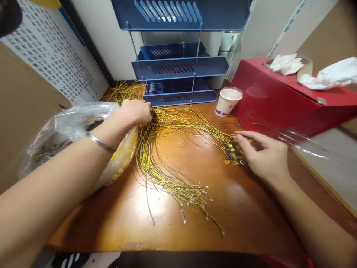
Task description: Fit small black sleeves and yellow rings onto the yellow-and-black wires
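So, wires on glossy table, rack behind.

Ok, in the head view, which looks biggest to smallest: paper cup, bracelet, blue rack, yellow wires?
1. Blue rack and yellow wires: unsure, since the wires sprawl loosely
2. Paper cup
3. Bracelet, a thin band

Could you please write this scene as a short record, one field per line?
Left hand: on the wires, its grip hidden
Right hand: pinching wires between thumb and forefinger
Wires: yellow and dark, spread across the table
Bag: clear plastic, at left
Rack: blue, tiered, at back
Cup: beside the box
Box: red, at right
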`<state>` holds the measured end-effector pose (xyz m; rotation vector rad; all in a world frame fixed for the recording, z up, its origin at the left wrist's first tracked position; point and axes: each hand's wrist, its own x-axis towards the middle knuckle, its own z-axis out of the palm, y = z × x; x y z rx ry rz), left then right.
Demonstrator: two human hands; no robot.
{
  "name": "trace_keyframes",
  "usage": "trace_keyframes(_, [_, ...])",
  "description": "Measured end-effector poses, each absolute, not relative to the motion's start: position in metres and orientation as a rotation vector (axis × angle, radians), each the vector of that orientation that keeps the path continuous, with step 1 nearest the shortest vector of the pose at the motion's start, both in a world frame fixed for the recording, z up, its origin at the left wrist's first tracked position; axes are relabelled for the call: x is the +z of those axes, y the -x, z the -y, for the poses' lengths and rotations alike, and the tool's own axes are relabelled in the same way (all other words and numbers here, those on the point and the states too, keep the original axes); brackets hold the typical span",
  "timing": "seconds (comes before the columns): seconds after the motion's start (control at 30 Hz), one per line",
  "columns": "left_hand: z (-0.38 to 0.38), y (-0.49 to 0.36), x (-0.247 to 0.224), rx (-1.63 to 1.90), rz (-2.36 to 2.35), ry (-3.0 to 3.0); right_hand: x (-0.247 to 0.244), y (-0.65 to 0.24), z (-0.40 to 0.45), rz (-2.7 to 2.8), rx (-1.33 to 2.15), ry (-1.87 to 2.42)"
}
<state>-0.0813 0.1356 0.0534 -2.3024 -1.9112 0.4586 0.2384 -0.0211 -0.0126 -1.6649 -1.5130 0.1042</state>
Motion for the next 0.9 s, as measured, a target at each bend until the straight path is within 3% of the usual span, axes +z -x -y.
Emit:
trace_keyframes(0.53, [-0.036,0.037,0.028,-0.067,1.374,3.157,-0.016,-0.252,0.019,1.71,0.178,1.797])
trace_keyframes(0.7, [-0.024,0.04,0.033,-0.054,1.178,3.456,-0.009,-0.235,0.027,1.752,0.073,1.602])
trace_keyframes(0.9, [-0.02,0.063,0.044,0.038,1.375,3.474,0.014,-0.19,0.037,2.395,0.748,1.186])
